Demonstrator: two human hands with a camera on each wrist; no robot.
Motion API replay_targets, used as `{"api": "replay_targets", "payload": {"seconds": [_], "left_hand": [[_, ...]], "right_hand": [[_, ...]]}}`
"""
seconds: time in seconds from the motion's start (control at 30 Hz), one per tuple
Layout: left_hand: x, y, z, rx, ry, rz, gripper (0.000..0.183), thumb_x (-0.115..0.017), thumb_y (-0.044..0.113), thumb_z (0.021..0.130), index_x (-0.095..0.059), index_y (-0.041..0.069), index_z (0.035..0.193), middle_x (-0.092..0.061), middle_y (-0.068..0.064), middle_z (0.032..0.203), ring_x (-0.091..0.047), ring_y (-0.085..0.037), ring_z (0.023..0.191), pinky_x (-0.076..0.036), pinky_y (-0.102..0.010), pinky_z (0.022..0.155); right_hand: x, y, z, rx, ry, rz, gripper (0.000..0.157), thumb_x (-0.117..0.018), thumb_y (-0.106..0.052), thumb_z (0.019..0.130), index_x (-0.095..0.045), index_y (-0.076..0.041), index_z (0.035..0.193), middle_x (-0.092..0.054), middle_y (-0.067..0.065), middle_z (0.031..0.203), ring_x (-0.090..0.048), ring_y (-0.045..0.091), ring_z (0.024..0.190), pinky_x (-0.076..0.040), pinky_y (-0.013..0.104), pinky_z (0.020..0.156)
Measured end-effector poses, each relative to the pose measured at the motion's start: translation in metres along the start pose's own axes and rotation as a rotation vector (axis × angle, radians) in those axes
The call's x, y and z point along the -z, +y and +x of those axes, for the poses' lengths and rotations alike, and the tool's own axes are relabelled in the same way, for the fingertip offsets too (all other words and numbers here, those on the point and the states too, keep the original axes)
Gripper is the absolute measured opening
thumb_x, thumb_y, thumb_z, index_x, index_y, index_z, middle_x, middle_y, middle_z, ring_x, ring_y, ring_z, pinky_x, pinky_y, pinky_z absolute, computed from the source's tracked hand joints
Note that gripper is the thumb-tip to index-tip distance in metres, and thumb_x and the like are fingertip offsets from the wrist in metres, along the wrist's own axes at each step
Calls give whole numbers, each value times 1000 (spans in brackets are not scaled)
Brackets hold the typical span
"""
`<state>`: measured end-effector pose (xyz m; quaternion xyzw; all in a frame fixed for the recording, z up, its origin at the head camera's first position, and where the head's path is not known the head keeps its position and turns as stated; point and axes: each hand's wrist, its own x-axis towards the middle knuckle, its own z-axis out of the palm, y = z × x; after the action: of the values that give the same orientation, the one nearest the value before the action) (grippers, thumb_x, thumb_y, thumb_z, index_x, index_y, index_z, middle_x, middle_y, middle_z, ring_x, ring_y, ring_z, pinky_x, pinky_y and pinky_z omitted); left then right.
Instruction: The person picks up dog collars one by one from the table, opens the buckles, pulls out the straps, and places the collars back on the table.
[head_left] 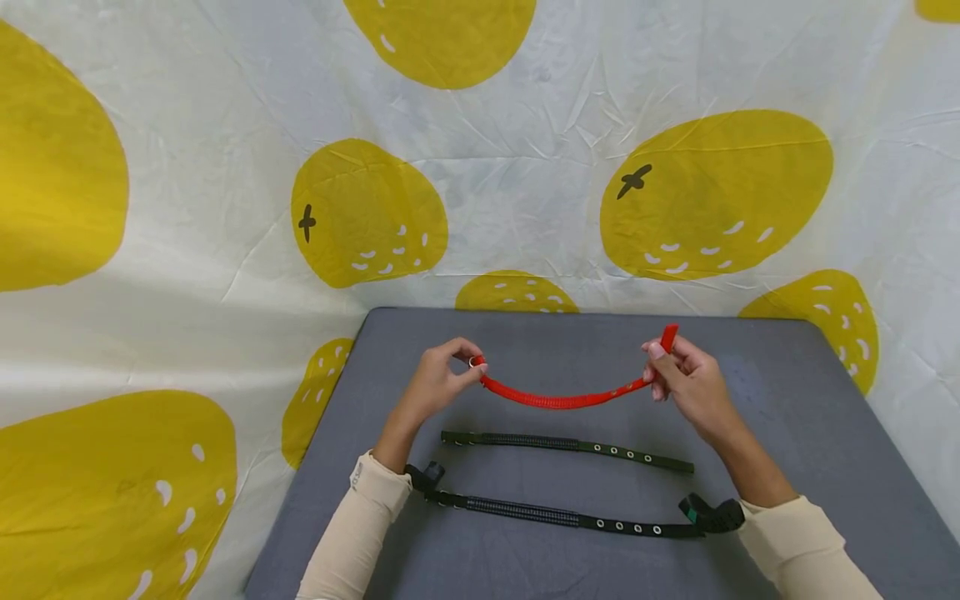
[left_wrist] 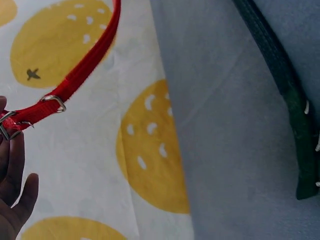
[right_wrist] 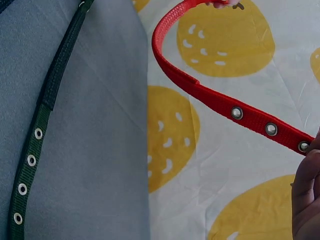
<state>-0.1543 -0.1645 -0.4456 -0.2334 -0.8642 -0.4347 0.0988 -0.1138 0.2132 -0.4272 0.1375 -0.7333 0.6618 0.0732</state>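
Observation:
A red pet collar [head_left: 558,402] hangs in a shallow curve between my two hands, raised over the grey table. My left hand [head_left: 442,375] pinches its buckle end; the metal buckle [left_wrist: 7,125] and a D-ring [left_wrist: 54,102] show in the left wrist view. With thumb and fingers, my right hand [head_left: 690,379] pinches the strap near the other end, whose tip sticks up above the fingers. Metal eyelets [right_wrist: 271,129] line that part of the strap. Below lie a green collar [head_left: 562,442] and, nearer to me, a black collar [head_left: 525,511], both stretched out sideways.
The grey tabletop [head_left: 570,342] ends against a white cloth [head_left: 525,217] with large yellow fruit prints, which hangs behind and to the left and right. Dark wrist straps [head_left: 712,514] sit at both cuffs, overlapping the black collar's ends in the head view.

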Motion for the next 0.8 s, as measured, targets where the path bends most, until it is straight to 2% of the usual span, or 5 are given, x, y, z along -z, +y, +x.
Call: {"api": "replay_targets", "payload": {"seconds": [0.27, 0.43, 0.5, 0.67, 0.8], "left_hand": [[0, -17, 1, 61, 38, 9, 16, -70, 19, 95, -68, 8, 107, -70, -5, 101, -64, -21, 96, -54, -41, 84], [-2, -27, 2, 110, 37, 41, 18, -70, 16, 95, -67, 7, 110, -65, -11, 111, -58, -29, 105, -47, -47, 95], [-3, -31, 3, 119, 48, 67, 17, -71, 15, 95, -68, 6, 109, -62, -12, 111, -56, -30, 104, -45, -47, 94], [-3, -39, 4, 168, 87, 96, 13, -72, 15, 94, -68, 9, 105, -62, -7, 98, -54, -25, 90, -35, -41, 82], [-2, -41, 5, 194, 96, 88, 11, -72, 13, 94, -68, 9, 104, -61, -5, 89, -51, -22, 82, -33, -39, 80]], "right_hand": [[6, 2, 7, 8, -3, -93, 13, -52, -11, 105, -60, -12, 115, -71, 1, 75, -55, 18, 48, -51, 25, 50], [9, 8, 11, 24, -2, -209, 14, -56, -11, 103, -61, -3, 114, -74, -6, 88, -58, 20, 50, -53, 26, 51], [10, 10, 12, 42, 4, -284, 18, -59, -12, 101, -63, -1, 115, -70, -8, 93, -60, 18, 51, -53, 24, 52], [13, 16, 14, 92, 32, -483, 22, -67, -14, 97, -72, -4, 116, -61, 1, 102, -50, 10, 47, -43, 23, 47], [15, 18, 16, 98, 49, -558, 21, -68, -18, 97, -74, -5, 112, -65, 7, 105, -43, 11, 46, -37, 25, 44]]}}
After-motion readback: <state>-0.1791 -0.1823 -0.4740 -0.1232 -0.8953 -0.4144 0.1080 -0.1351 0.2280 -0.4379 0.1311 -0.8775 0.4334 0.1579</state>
